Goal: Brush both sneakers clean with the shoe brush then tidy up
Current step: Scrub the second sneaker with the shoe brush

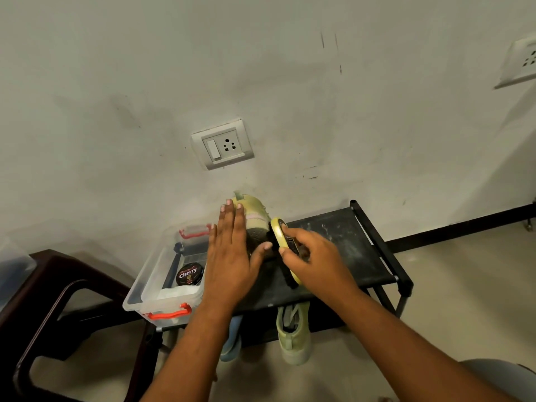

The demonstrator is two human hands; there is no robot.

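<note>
Sneaker [255, 216], the pale green one, stands on the top shelf of the black rack [348, 242], close to the wall, and I am working on it. My left hand [229, 256] lies flat against its left side, fingers straight and thumb spread toward the front, steadying it rather than gripping it. My right hand [313, 256] is curled round the shoe brush [280, 236], which I hold on edge with its bristles turned in against the sneaker's right side; my hand hides the exact contact.

I judge the task to be in its first half. This shoe is under the brush, and I cannot tell from here how much of it is already clean, since my hands cover most of it. The second sneaker [293, 335] sits on the lower shelf with its toe sticking out past the front edge, beside a blue shoe [230, 343], and it looks untouched, so I take it as not yet brushed.

The tidying is also left. The clear box [150, 282] with red latches stands open on the left end of the rack, holding a polish tin [189, 274] and a white cloth [177, 292]. I expect the brush to go back there and both sneakers back on the rack once the second one is done.
</note>
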